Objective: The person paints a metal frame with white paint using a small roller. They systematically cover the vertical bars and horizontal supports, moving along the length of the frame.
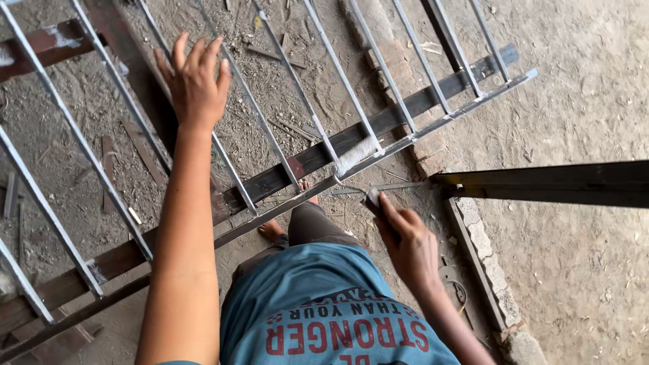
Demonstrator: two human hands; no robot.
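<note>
Steadying a metal window grille (378,128), the left hand (196,84) is spread flat; a paintbrush (357,157) is gripped by the right hand (409,247), coating a bar.

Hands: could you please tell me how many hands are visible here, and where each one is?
2. The left hand is spread open, reaching over the metal grille. The right hand grips a small tool beside the grille's lower rail. No others show.
</note>
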